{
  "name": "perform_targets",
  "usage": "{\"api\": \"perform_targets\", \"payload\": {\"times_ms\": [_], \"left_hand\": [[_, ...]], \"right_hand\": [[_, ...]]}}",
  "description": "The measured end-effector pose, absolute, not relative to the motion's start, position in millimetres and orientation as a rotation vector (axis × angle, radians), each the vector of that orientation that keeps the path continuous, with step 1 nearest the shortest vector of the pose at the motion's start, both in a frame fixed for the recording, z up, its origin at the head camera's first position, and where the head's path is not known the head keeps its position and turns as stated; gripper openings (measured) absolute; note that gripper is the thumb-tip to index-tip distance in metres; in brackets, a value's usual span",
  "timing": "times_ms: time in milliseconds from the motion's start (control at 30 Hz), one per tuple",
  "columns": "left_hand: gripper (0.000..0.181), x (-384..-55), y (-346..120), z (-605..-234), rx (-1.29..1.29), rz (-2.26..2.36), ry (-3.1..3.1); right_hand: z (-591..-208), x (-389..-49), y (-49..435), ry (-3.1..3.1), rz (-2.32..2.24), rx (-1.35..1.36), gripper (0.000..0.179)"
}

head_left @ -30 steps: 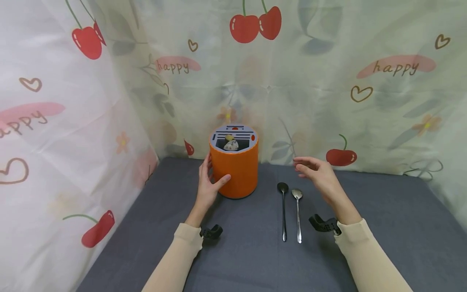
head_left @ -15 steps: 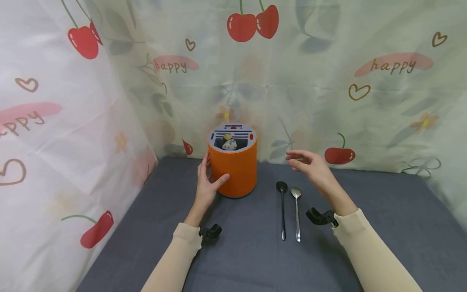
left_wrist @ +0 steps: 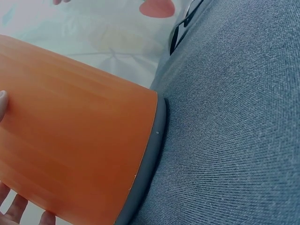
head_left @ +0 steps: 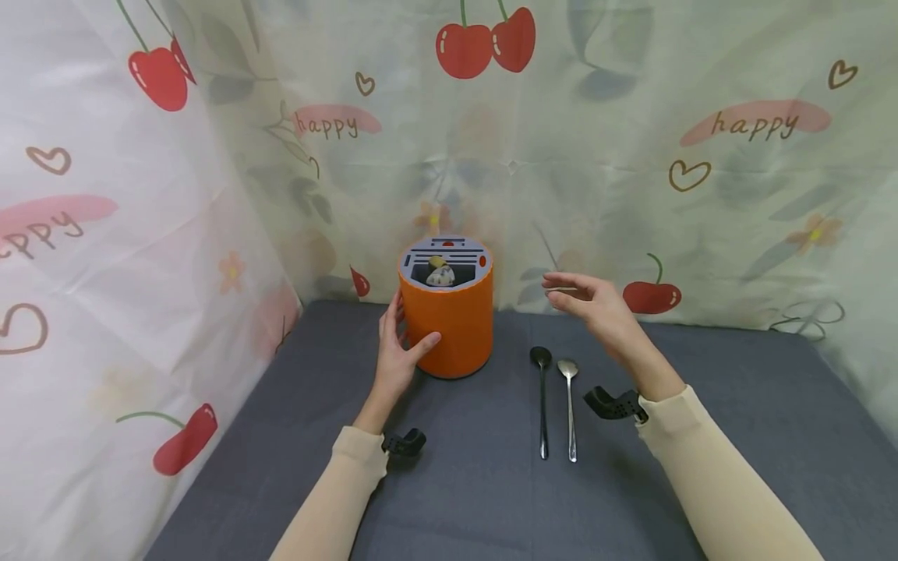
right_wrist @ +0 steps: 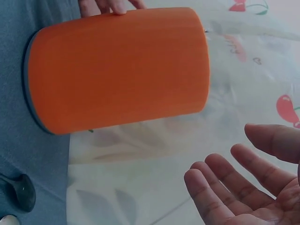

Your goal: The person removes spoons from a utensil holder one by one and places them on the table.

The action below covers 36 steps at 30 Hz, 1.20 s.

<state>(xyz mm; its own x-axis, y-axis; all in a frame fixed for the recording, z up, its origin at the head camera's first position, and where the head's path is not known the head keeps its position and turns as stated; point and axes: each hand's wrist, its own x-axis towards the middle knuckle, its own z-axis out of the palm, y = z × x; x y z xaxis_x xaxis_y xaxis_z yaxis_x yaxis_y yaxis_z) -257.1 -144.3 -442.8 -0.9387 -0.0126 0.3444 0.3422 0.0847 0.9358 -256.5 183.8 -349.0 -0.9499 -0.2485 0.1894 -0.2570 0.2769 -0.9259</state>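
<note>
While the left hand is gripping its left side, thumb in front and fingers around, the orange canister is standing upright on the bench. Its wall is appearing stiff, smooth and perhaps slippery, its weight uncertain; the mid-body is probably offering the firmest hold. The right hand is hovering well apart, fingers loosely extended. On dark cloth, 1 black spoon and 1 silver spoon are lying nearby; cherry-printed sheets are hanging behind and leftward.
</note>
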Motion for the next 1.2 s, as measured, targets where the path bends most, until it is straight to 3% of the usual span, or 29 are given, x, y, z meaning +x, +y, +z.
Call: {"api": "perform_targets", "payload": {"times_ms": [567, 833, 1200], "left_hand": [[0.093, -256, -144, -441, -0.328, -1.905, -2.106], [0.098, -278, -148, -468, -0.311, -1.896, -2.114], [0.094, -278, -150, -472, -0.331, -1.877, -2.098]], "right_hand": [[-325, -260, 162, -2.466, 1.866, 0.571, 0.049], [-318, -265, 154, -2.407, 1.959, 0.599, 0.046], [-314, -272, 149, -2.388, 2.020, 0.620, 0.048]]}}
